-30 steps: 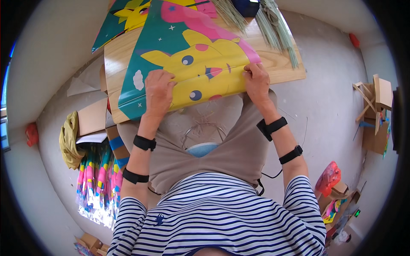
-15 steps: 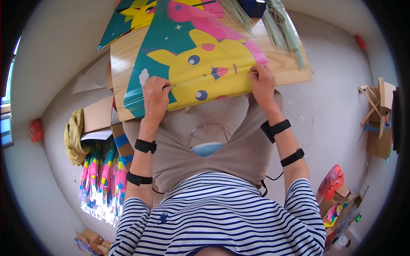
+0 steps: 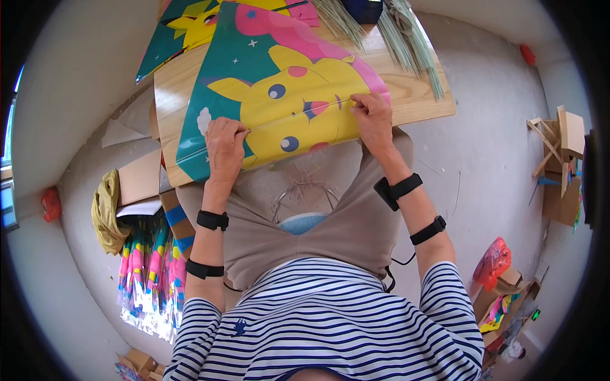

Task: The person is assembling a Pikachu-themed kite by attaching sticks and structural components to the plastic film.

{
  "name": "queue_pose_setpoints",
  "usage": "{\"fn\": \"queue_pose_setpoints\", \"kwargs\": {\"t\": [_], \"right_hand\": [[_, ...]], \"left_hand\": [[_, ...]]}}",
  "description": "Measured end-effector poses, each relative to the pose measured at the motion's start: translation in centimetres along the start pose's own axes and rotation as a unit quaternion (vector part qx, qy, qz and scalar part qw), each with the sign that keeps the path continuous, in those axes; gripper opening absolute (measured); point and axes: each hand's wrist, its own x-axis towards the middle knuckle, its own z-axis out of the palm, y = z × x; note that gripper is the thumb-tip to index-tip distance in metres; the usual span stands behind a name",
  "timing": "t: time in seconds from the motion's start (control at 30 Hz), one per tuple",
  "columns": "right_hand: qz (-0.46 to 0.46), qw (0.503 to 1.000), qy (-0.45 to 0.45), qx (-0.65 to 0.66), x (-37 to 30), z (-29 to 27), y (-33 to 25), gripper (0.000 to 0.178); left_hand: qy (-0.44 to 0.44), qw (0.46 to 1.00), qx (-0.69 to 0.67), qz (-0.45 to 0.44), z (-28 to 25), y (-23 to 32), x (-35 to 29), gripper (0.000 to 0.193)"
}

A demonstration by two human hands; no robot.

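A triangular printed kite sheet (image 3: 298, 82), green and pink with a large yellow cartoon figure, lies over the table's near edge. A thin pale straight line crosses its yellow part between my hands; whether it is a rod or a crease I cannot make out. My left hand (image 3: 223, 143) is closed at the left end of this line, thumb and fingers pinched on the sheet. At the line's right end, near the pink border, my right hand (image 3: 373, 120) pinches the sheet too. Both sets of fingertips are partly hidden.
Another printed sheet (image 3: 190, 28) lies at the table's far left. Bundles of thin pale rods (image 3: 406, 44) and a dark blue container (image 3: 363, 9) sit at the far right of the wooden table (image 3: 422, 101). Packaged colourful kites (image 3: 149, 267) hang beside a cardboard box (image 3: 140, 178) at left.
The whole view has shifted slightly, so the table and sheet appear a little further left. Both hands keep their pinch at the same places on the sheet.
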Motion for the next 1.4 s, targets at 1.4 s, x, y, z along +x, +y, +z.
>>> {"fn": "queue_pose_setpoints", "kwargs": {"t": [1.4], "right_hand": [[0.004, 1.0, 0.002, -0.01, -0.31, 0.3, 0.09, 0.022]], "left_hand": [[0.003, 0.998, 0.052, 0.023, 0.45, 0.21, -0.1, 0.009]]}}
